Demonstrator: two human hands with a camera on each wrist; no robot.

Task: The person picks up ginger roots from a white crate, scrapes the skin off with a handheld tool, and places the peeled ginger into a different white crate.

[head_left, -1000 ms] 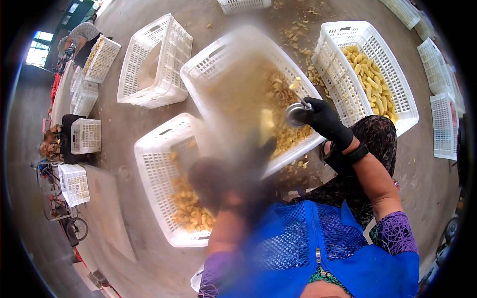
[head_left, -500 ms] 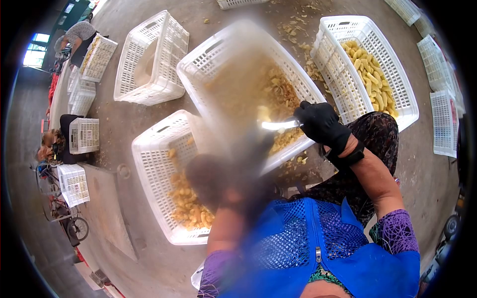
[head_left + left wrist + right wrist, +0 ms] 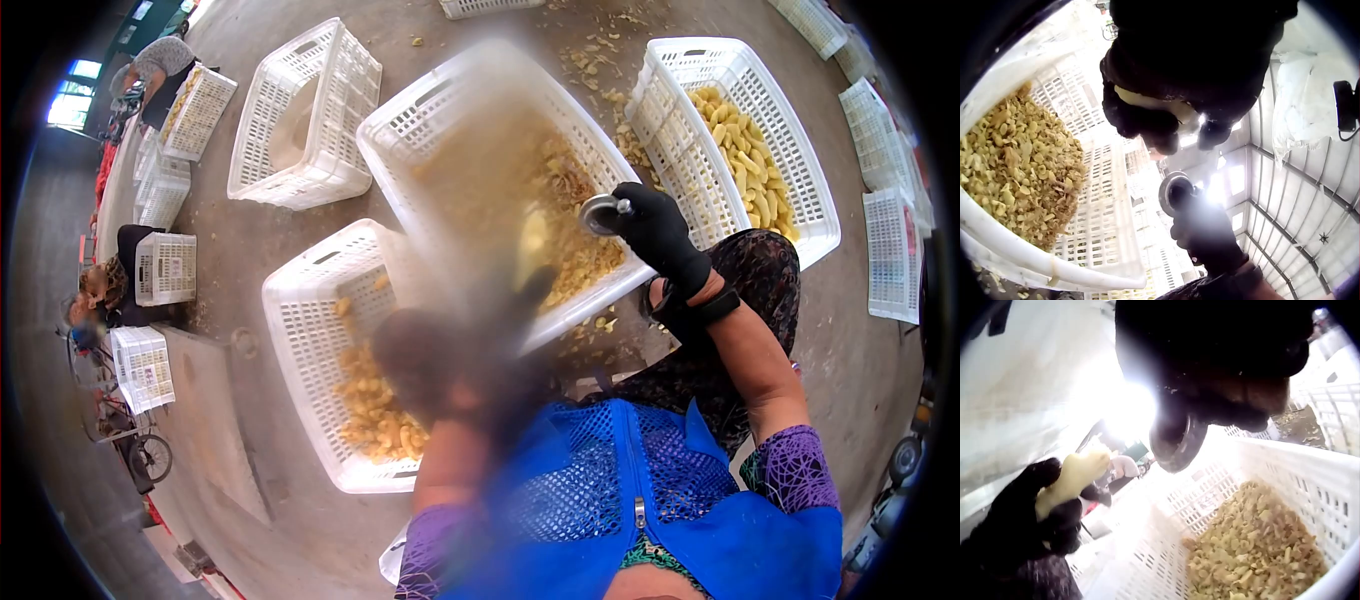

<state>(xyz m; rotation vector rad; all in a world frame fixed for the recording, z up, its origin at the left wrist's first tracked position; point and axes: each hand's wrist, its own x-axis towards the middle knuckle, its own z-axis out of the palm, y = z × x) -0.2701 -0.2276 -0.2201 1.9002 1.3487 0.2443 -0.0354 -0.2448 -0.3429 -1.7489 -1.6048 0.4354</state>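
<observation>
In the right wrist view my black-gloved left hand (image 3: 1041, 515) grips a pale yellow peeled piece (image 3: 1075, 478), its fingers curled round it; in the head view that hand is blurred. My gloved right hand (image 3: 655, 235) holds a round metal ring-shaped tool (image 3: 602, 214) by its handle, a short way from the piece. Both hands are over the large white crate (image 3: 600, 150), which holds brownish-yellow peelings (image 3: 590, 265).
A crate of peeled yellow pieces (image 3: 745, 160) stands at the right, another with pieces (image 3: 375, 405) at the lower left. An upright white crate (image 3: 345, 110) is at the upper left. Scraps (image 3: 595, 60) litter the floor. Two people sit at the far left.
The metal tool has swung away from the yellow piece, and its round face shows again. My right hand has risen slightly. The left hand remains near the same place.
</observation>
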